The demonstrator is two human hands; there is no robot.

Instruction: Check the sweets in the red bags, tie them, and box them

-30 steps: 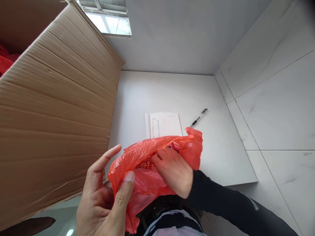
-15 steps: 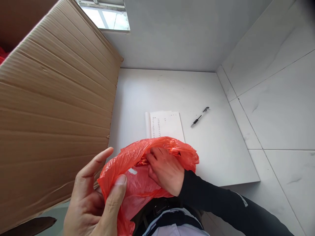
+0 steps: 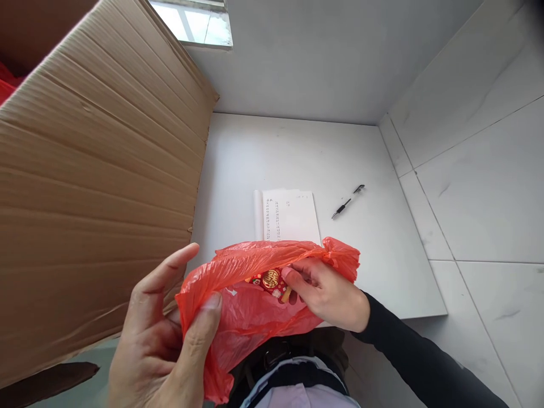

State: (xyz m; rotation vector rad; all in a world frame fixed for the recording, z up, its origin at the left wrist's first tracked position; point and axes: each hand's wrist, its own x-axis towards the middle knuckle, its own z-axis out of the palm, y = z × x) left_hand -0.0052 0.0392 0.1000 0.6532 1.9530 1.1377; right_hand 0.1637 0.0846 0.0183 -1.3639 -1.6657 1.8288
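My left hand (image 3: 164, 345) pinches the left edge of a red plastic bag (image 3: 250, 317) between thumb and fingers, with the index finger raised away from it. The bag's mouth gapes toward me. My right hand (image 3: 329, 294), below a black sleeve, reaches into the opening from the right. Its thumb and fingers grip the right end of a small red packet (image 3: 271, 279) printed with a round gold emblem and flowers. The front rim of the bag covers part of this packet, and what else lies inside is hidden.
Behind the bag, an open notebook (image 3: 293, 215) with columns of handwritten numbers lies on the white table (image 3: 255, 153). A black-and-clear pen (image 3: 347, 202) rests to its right. A large cardboard box (image 3: 106, 204) stands along the left. White tiles (image 3: 488, 209) border the right side.
My right hand has shifted right and turned, bringing the red packet into view between its fingers. The bag's right side has stretched rightward. My left hand keeps its hold.
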